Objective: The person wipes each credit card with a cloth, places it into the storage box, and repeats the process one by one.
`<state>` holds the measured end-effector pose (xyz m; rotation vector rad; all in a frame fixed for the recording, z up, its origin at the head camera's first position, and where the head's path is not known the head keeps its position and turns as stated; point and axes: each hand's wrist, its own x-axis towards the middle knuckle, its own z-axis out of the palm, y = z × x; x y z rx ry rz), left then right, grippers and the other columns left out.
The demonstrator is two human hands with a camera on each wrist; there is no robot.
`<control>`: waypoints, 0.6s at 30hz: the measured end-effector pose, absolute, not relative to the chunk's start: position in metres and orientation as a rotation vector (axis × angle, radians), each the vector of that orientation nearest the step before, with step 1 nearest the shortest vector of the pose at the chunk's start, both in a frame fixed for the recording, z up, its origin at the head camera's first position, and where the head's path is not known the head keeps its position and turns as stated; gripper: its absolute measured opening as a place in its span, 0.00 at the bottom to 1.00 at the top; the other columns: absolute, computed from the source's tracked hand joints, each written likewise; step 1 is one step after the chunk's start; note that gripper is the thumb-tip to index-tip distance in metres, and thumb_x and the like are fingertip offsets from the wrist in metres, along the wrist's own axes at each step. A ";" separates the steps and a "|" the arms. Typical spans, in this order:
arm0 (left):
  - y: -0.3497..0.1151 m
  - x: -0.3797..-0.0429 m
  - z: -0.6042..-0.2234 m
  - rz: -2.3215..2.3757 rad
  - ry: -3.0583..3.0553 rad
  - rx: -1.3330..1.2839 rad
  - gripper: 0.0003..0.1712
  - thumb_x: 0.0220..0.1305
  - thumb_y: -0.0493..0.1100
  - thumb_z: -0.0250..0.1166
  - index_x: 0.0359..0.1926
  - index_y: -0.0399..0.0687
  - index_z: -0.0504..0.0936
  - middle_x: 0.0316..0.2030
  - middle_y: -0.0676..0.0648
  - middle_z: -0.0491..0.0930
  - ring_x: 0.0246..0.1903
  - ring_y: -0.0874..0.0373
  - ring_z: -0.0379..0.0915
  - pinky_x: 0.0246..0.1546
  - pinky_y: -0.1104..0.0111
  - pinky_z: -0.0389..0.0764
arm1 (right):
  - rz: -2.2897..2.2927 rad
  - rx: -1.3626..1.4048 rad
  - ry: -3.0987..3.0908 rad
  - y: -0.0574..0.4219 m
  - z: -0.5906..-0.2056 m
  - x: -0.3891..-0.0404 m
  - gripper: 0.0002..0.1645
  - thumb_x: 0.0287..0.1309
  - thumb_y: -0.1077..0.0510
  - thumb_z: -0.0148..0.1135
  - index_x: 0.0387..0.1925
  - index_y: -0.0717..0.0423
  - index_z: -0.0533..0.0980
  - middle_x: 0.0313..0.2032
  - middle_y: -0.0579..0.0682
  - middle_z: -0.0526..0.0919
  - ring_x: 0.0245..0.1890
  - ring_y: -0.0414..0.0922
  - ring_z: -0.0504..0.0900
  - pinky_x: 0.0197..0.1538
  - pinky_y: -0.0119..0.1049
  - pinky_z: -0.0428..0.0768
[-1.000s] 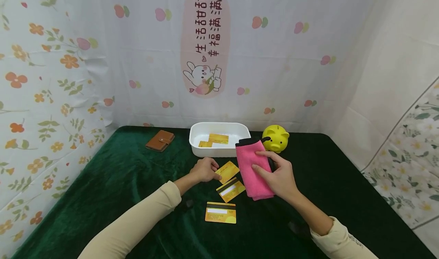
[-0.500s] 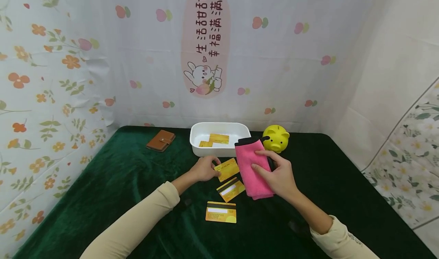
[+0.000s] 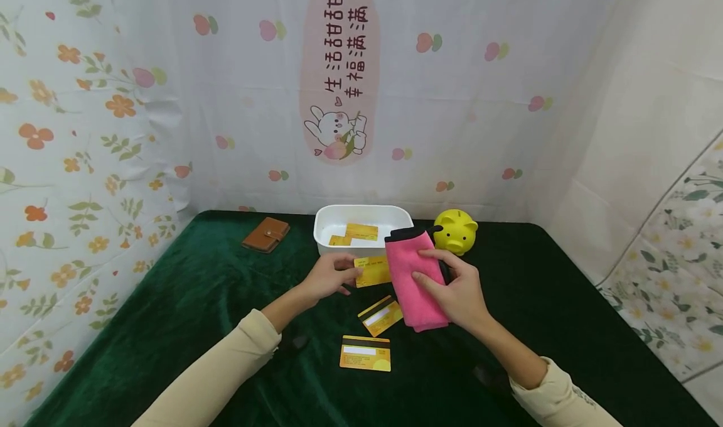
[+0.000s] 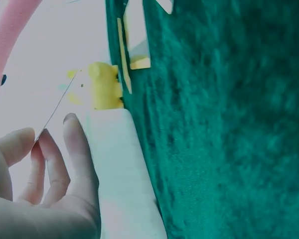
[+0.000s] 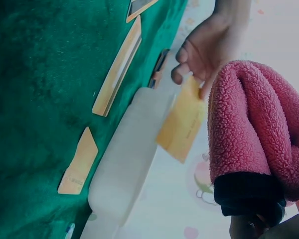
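Observation:
In the head view my left hand point(image 3: 329, 277) pinches a yellow bank card point(image 3: 371, 271) between thumb and fingers, lifted off the cloth near the front of the white tray point(image 3: 320, 229). The left wrist view shows this card edge-on as a thin line. My right hand point(image 3: 460, 294) grips a folded pink towel point(image 3: 411, 282) with a black edge, held up just right of the card. The towel covers the card's right end in the head view. In the right wrist view the fluffy pink towel point(image 5: 244, 124) fills the right side, and the raised card point(image 5: 183, 124) shows its face.
Two more cards lie on the green velvet: a tilted card point(image 3: 381, 316) and a nearer card point(image 3: 365, 353), stripe sides up. The tray holds a yellow card point(image 3: 361, 231) and another partly under it. A brown wallet point(image 3: 267, 235) lies back left; a yellow piggy bank point(image 3: 455, 232) stands back right.
The card in my left hand has come up from the velvet and moved back toward the tray, turning more level. My right hand keeps the towel almost still.

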<state>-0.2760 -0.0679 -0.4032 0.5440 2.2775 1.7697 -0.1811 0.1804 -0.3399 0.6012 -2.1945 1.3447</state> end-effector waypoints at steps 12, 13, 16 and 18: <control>-0.083 -0.253 -0.385 2.019 2.037 0.407 0.24 0.72 0.47 0.60 0.62 0.38 0.72 0.51 0.40 0.81 0.40 0.49 0.85 0.36 0.65 0.85 | 1.445 0.665 -2.151 0.168 -0.333 -0.183 0.21 0.50 0.76 0.69 0.48 0.69 0.78 0.44 0.66 0.81 0.29 0.40 0.82 0.30 0.34 0.84; -0.085 -0.251 -0.383 2.042 2.021 0.397 0.25 0.72 0.47 0.61 0.62 0.38 0.72 0.51 0.39 0.81 0.40 0.49 0.85 0.36 0.65 0.85 | 1.460 0.669 -2.146 0.167 -0.334 -0.184 0.22 0.50 0.76 0.69 0.49 0.69 0.78 0.44 0.66 0.81 0.28 0.40 0.82 0.30 0.34 0.84; -0.087 -0.247 -0.376 2.093 1.988 0.384 0.25 0.72 0.47 0.61 0.63 0.37 0.71 0.51 0.38 0.81 0.39 0.50 0.86 0.35 0.67 0.84 | 1.514 0.665 -2.131 0.166 -0.340 -0.192 0.23 0.50 0.76 0.68 0.50 0.67 0.77 0.43 0.65 0.81 0.26 0.41 0.83 0.29 0.35 0.84; -0.088 -0.246 -0.371 2.111 1.978 0.398 0.26 0.72 0.47 0.60 0.63 0.36 0.70 0.50 0.38 0.81 0.39 0.51 0.86 0.34 0.68 0.84 | 1.554 0.665 -2.119 0.166 -0.342 -0.198 0.24 0.51 0.76 0.68 0.51 0.65 0.77 0.42 0.63 0.81 0.24 0.41 0.83 0.28 0.36 0.84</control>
